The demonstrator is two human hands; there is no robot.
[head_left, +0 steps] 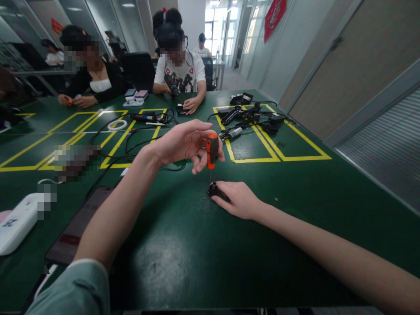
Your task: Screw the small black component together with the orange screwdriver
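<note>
Upright orange-handled screwdriver (211, 151), left hand (183, 142) fingers closed round it; black part (214, 190) mostly hidden by right hand (239, 200) fingers clasping it.

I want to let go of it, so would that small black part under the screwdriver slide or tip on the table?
Probably light: the black part is small beside the right hand pinning it. It may slide, since the table looks smooth and shiny. Pushed off-centre by the screwdriver, it could tip.
</note>
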